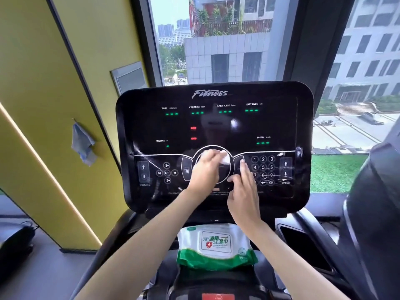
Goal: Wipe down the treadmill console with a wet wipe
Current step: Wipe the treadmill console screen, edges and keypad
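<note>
The black treadmill console (pixel 216 122) fills the middle of the view, its green and red readouts lit. My left hand (pixel 205 169) presses a white wet wipe (pixel 225 159) onto the round central dial, fingers closed around the wipe. My right hand (pixel 244 191) rests flat on the panel just right of the dial, fingers spread beside the number keypad (pixel 263 167), holding nothing. Part of the dial is hidden under both hands.
A green and white pack of wet wipes (pixel 216 245) lies on the tray below the console. A blue cloth (pixel 83 144) hangs on the yellow wall (pixel 43 83) to the left. A window (pixel 216 40) stands behind the console, and a dark cup holder (pixel 303 241) is at the right.
</note>
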Action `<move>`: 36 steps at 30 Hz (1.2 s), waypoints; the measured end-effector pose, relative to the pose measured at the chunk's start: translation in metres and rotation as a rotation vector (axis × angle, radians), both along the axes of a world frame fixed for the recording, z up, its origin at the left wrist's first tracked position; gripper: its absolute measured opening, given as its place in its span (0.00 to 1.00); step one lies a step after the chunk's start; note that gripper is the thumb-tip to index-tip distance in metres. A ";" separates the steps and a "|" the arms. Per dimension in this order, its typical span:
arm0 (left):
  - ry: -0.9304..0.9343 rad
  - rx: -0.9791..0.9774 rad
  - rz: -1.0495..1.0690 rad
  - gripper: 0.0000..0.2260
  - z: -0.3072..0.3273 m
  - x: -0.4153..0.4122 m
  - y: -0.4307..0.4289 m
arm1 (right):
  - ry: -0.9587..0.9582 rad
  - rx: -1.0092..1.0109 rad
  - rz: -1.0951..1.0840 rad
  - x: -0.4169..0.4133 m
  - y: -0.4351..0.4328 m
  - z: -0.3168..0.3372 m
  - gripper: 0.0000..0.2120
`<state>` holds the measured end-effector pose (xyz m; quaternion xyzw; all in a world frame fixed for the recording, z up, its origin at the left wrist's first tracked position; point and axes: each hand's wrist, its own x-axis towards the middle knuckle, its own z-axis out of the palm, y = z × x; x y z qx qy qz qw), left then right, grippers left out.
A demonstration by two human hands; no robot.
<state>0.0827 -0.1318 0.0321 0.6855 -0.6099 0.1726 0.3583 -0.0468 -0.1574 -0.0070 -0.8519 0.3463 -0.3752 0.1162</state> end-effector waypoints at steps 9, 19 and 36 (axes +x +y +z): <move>0.032 -0.298 0.037 0.11 0.032 0.025 0.028 | 0.015 -0.039 0.001 -0.009 0.008 -0.017 0.12; -0.237 0.100 -0.231 0.16 -0.035 -0.004 0.011 | 0.107 -0.063 0.058 -0.027 0.017 -0.041 0.12; -0.278 0.210 -0.327 0.17 -0.051 -0.004 0.028 | 0.102 -0.044 0.053 -0.035 0.015 -0.047 0.13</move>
